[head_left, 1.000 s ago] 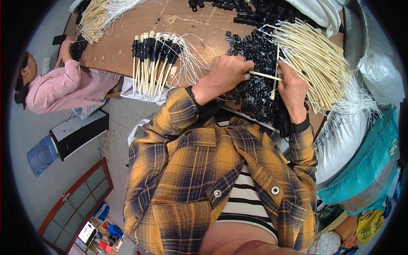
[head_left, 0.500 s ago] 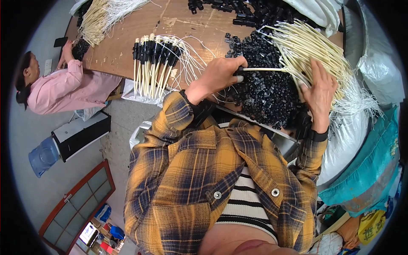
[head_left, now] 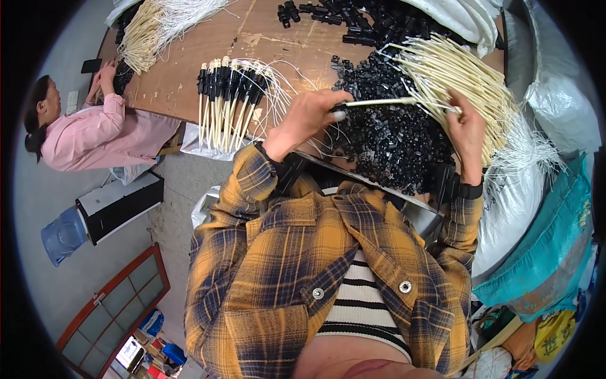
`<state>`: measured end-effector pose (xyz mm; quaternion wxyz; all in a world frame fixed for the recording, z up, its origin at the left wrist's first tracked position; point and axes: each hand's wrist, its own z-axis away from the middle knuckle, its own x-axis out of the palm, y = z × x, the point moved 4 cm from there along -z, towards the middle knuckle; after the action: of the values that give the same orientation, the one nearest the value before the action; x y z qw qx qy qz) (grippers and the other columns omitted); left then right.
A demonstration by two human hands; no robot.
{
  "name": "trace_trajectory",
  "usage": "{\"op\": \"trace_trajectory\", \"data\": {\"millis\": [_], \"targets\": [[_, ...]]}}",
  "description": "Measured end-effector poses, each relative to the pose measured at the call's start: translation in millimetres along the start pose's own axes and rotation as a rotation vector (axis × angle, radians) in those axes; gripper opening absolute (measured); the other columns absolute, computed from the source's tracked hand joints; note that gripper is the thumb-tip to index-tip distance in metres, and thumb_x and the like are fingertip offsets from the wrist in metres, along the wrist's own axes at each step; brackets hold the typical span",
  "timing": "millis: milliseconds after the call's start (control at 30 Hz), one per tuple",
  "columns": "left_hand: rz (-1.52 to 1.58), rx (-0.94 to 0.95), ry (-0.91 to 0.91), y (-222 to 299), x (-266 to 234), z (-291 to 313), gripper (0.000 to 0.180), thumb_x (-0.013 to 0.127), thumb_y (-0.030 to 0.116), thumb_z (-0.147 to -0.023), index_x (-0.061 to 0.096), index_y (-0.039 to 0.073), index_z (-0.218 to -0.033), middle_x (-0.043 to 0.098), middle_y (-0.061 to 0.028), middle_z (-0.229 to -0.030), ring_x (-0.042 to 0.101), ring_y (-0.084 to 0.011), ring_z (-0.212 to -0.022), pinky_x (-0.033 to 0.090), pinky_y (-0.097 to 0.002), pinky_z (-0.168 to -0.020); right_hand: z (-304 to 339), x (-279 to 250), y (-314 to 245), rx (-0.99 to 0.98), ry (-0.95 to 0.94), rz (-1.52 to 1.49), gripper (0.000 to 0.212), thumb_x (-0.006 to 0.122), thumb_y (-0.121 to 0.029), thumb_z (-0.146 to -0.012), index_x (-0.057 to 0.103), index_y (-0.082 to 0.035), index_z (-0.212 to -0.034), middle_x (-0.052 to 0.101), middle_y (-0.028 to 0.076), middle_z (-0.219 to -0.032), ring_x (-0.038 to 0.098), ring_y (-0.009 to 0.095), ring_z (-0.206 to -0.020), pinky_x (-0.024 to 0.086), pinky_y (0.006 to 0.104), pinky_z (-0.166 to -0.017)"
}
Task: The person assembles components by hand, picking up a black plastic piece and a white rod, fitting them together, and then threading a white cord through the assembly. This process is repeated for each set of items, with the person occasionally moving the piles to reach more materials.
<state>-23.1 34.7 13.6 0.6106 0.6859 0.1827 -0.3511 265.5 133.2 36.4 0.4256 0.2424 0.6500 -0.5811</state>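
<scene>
My left hand (head_left: 307, 118) is closed round one end of a cream sleeved wire (head_left: 382, 102), with a bit of black showing at the grip. The sleeve stretches to the right above a heap of small black plastic pieces (head_left: 394, 142). At its far end, thin white wire strands lead to my right hand (head_left: 467, 129), whose thumb and forefinger are pinched together on them. Beside that hand lies a large bundle of cream sleeved wires (head_left: 464, 72). To the left, a row of sleeved wires with black connectors (head_left: 224, 88) rests at the table's edge.
Black connector parts (head_left: 372, 25) and a white sack (head_left: 470, 22) lie at the back of the wooden table (head_left: 189, 69). Another bundle of sleeved wires (head_left: 142, 38) sits far left, near a person in pink (head_left: 88, 132). Full sacks (head_left: 536, 243) crowd the right side.
My right hand has gone from spread over the bundle to a pinch at the wire strands. My left hand has shifted slightly left with the sleeved wire.
</scene>
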Motion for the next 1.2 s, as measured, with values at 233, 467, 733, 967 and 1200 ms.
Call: {"op": "trace_trajectory", "data": {"millis": [233, 467, 733, 967, 1200], "targets": [[0.054, 0.021, 0.037, -3, 0, 3, 0.039, 0.072, 0.006, -0.077, 0.063, 0.014, -0.114, 0.069, -0.0051, -0.096, 0.066, -0.0191, -0.080, 0.055, -0.0304, -0.072, 20, -17, -74, -0.629, 0.025, 0.083, 0.063, 0.065, -0.010, -0.075, 0.051, -0.014, -0.136, 0.053, 0.011, -0.134, 0.054, 0.024, -0.113, 0.033, 0.0422, -0.102], [-0.292, 0.227, 0.168, 23, 4, 1, 0.046, 0.072, 0.011, -0.075, 0.061, 0.022, -0.118, 0.054, -0.0020, -0.072, 0.059, -0.0183, -0.063, 0.049, -0.0290, -0.053, 28, 38, -87, -0.441, -0.141, -0.308, 0.042, 0.057, -0.003, -0.083, 0.059, -0.010, -0.124, 0.051, 0.004, -0.064, 0.048, 0.011, -0.053, 0.040, 0.0247, -0.053], [0.006, 0.204, 0.219, 16, 5, -4, 0.037, 0.073, 0.019, -0.078, 0.063, 0.016, -0.113, 0.065, -0.0064, -0.084, 0.063, -0.0204, -0.067, 0.047, -0.0294, -0.053, 19, 44, -62, -0.374, 0.049, -0.135, 0.025, 0.062, -0.010, -0.085, 0.064, -0.006, -0.110, 0.063, 0.007, -0.081, 0.058, 0.015, -0.065, 0.043, 0.0256, -0.056], [0.317, -0.502, 0.051, -29, 10, 6, 0.019, 0.059, 0.020, -0.091, 0.065, 0.007, -0.105, 0.067, -0.0038, -0.083, 0.058, -0.0108, -0.062, 0.043, -0.0215, -0.053, 33, 31, -92, -0.412, -0.109, -0.816, 0.013, 0.065, -0.020, -0.089, 0.065, -0.013, -0.100, 0.054, -0.006, -0.066, 0.049, 0.006, -0.053, 0.038, 0.0224, -0.047], [0.551, -0.300, 0.211, 15, 8, -11, 0.014, 0.068, 0.005, -0.077, 0.070, 0.002, -0.091, 0.065, -0.0007, -0.076, 0.056, -0.0051, -0.066, 0.045, -0.0201, -0.060, 45, 79, -97, -0.513, -0.063, -0.249, 0.026, 0.075, -0.016, -0.078, 0.064, -0.008, -0.100, 0.056, 0.005, -0.064, 0.054, 0.018, -0.053, 0.043, 0.0295, -0.050]]}}
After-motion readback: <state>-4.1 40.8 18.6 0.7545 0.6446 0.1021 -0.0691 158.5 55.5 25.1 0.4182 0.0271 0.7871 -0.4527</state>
